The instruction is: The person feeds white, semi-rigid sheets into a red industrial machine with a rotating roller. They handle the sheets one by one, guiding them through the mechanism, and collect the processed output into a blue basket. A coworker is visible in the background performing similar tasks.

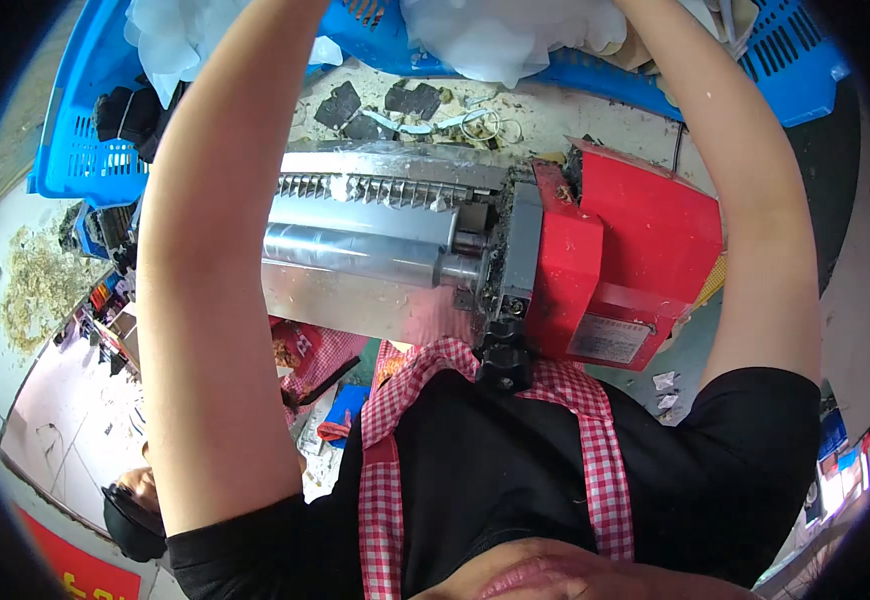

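Observation:
Both my arms stretch up past the top edge, so neither hand shows. My left forearm [220, 190] passes over the left end of a metal roller machine [355, 250]. My right forearm [725, 120] rises beside its red housing [645, 220]. Nearest to where the arms leave the view are blue plastic baskets [565, 75]. Pale translucent sheets [495, 35] lie in them, with some beige pieces [645, 50] at the right. What my hands touch or hold is hidden.
Dark flat scraps [340, 105] and a white strip [415, 127] lie on the littered surface behind the machine. Black knobs [505, 360] stick out at its near side, close to my checked apron [380, 500]. Another person wearing a dark cap [135, 525] is at the lower left.

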{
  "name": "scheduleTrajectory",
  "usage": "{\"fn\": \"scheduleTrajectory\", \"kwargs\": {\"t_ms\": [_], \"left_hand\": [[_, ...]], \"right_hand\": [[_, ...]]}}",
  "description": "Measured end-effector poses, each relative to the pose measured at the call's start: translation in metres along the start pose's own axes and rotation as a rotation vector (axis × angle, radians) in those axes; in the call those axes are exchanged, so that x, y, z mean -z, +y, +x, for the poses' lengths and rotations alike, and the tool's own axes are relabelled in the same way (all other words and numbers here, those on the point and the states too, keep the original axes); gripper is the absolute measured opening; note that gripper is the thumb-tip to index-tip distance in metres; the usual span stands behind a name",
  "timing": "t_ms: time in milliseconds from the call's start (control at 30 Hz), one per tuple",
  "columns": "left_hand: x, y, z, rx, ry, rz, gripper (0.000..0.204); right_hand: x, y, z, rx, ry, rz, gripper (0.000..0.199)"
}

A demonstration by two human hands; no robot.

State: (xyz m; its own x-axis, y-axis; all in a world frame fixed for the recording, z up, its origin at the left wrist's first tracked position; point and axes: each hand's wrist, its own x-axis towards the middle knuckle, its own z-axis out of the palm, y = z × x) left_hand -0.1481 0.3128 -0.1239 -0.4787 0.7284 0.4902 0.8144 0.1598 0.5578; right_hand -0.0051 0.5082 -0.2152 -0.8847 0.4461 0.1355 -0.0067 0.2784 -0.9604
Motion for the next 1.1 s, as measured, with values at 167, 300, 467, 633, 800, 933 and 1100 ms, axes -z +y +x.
{"fn": "scheduleTrajectory", "kwargs": {"t_ms": [167, 300, 467, 633, 800, 933, 1100], "left_hand": [[-0.024, 0.013, -0.047, -0.542, -0.499, 0.649, 0.043], [-0.052, -0.004, -0.076, -0.189, -0.902, 0.964, 0.086], [-0.068, -0.001, -0.073, 0.087, -0.862, 0.862, 0.079], [-0.052, 0.016, -0.057, 0.154, -0.402, 0.592, 0.049], [0.031, 0.035, -0.068, -0.129, 0.022, 0.181, 0.04], [0.064, -0.01, -0.118, 0.294, 0.314, 0.371, 0.058], [0.043, -0.033, -0.118, 0.831, 0.051, -0.322, 0.054]], "right_hand": [[0.023, 0.064, 0.034, -0.226, -0.094, 0.223, 0.038], [0.009, 0.013, 0.01, -0.179, -0.027, -0.045, 0.052], [0.038, -0.044, -0.009, -0.073, -0.126, 0.169, 0.043], [0.122, -0.138, -0.075, -0.206, -0.329, 0.194, 0.027], [0.19, -0.056, -0.21, -0.446, -0.639, -0.81, 0.02], [0.217, -0.039, -0.245, -0.747, -0.159, -0.704, 0.03], [0.231, 0.028, -0.203, -0.459, 0.345, 0.053, 0.05]]}}
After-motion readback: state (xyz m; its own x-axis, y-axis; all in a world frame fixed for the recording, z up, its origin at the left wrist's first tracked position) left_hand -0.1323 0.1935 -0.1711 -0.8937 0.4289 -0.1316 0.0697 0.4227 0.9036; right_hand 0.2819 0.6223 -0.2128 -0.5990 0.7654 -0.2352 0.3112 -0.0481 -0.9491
